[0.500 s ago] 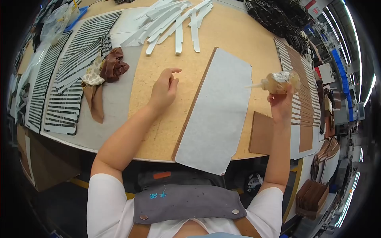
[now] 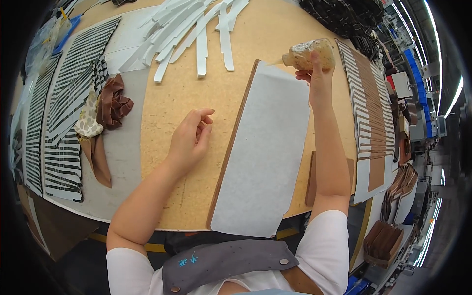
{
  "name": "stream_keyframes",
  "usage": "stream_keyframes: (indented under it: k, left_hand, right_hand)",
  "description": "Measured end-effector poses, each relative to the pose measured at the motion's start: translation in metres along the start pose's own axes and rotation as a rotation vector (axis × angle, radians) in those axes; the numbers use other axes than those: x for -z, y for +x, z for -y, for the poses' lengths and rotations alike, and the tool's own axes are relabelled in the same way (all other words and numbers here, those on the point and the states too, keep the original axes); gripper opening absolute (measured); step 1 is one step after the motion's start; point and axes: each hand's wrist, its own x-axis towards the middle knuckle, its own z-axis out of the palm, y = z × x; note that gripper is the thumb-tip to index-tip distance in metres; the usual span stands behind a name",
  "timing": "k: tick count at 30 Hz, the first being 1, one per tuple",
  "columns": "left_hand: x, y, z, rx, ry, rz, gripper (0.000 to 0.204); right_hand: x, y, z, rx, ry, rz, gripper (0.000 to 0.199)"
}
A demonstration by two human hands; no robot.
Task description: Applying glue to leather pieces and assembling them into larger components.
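Holding our left hand point(image 2: 189, 140) half-curled, we grip a squeeze bottle point(image 2: 319, 49) in our right hand point(image 2: 317, 84) near the white panel's point(image 2: 263, 147) far end.

Blue lettering point(image 2: 188, 259) on a grey apron point(image 2: 231, 260).
Stands as two small bright blue characters, side by side, left of the flap's middle; slants upward to the right with the cloth; lies just above the left-hand snap point(image 2: 175, 289), well apart from the right-hand snap point(image 2: 284, 261). On the bottle point(image 2: 319, 51), only a silvery patch, too blurred to tell as label or smear; on the dark cloth point(image 2: 339, 19), pale flecks, too small to read.
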Motion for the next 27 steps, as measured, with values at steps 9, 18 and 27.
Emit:
stream_keyframes:
  k: [9, 18, 27]
  left_hand:
    - [-0.002, 0.001, 0.001, -0.035, 0.049, -0.007, 0.022]
    - [-0.001, 0.002, -0.002, -0.03, 0.109, -0.002, 0.019]
    - [0.0, 0.003, -0.002, -0.032, 0.126, 0.019, 0.018]
  right_hand:
    - [-0.009, 0.023, -0.023, 0.08, -0.006, -0.079, 0.054]
    - [-0.012, 0.03, -0.034, 0.092, 0.021, -0.12, 0.049]
    - [-0.013, 0.034, -0.039, 0.127, -0.005, -0.152, 0.047]
